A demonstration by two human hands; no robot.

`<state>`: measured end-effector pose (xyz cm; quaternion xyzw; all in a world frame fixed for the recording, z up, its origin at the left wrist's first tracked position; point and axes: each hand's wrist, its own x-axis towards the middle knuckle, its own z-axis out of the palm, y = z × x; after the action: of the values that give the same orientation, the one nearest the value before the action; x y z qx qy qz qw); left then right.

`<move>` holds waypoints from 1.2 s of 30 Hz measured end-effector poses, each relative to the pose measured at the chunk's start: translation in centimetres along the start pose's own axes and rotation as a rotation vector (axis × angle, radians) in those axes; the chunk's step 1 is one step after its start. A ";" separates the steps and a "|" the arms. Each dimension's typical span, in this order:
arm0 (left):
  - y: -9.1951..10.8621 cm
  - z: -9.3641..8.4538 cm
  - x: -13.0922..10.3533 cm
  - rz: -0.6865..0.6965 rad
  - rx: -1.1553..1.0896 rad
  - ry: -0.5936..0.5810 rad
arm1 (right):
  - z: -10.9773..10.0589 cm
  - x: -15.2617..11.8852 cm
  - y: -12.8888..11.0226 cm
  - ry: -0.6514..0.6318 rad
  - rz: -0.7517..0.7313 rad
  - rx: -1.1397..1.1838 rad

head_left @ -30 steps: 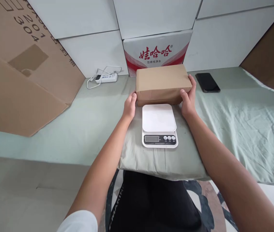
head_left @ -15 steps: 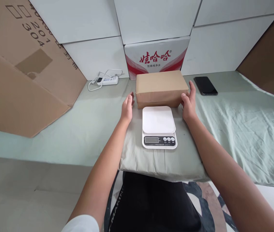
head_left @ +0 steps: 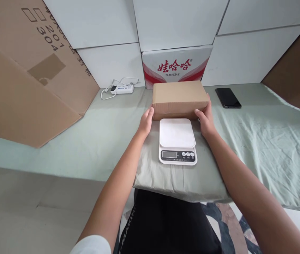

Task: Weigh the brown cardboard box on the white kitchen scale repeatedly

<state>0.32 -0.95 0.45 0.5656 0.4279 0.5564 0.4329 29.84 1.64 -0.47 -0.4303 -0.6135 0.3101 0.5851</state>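
A closed brown cardboard box (head_left: 179,96) sits on the green cloth behind a white digital scale (head_left: 177,141). My left hand (head_left: 147,121) presses against the box's left end, thumb at the front corner. Around the right end my right hand (head_left: 205,118) is closed, its thumb on the front face and its fingers partly hidden behind the box. The scale has a flat bare plate, a small blank-looking display and several round buttons facing me.
A black phone (head_left: 228,98) lies to the right, and a white power strip with its cord (head_left: 122,89) to the left. Behind stands a white and red carton (head_left: 176,67) against white panels. Big cardboard boxes flank the table, one at left (head_left: 33,88), one at right (head_left: 293,67).
Both hands have closed in on the box: the left has come across to touch its left end, and the right has wrapped more firmly around the right end. The view has shifted slightly.
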 end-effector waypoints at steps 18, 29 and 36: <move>4.8 0.7 -6.3 0.263 0.111 0.088 | 0.3 -4.5 -7.5 0.068 -0.212 -0.034; 5.4 0.7 -12.5 0.149 0.088 0.059 | -0.8 -10.4 -6.9 0.127 -0.217 -0.058; 5.6 0.8 -12.5 0.120 0.068 0.075 | -1.1 -10.4 -6.7 0.168 -0.225 -0.101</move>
<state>0.91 -14.52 2.65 0.5835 0.4279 0.5870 0.3631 29.21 -10.67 0.92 -0.4122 -0.6216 0.1744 0.6428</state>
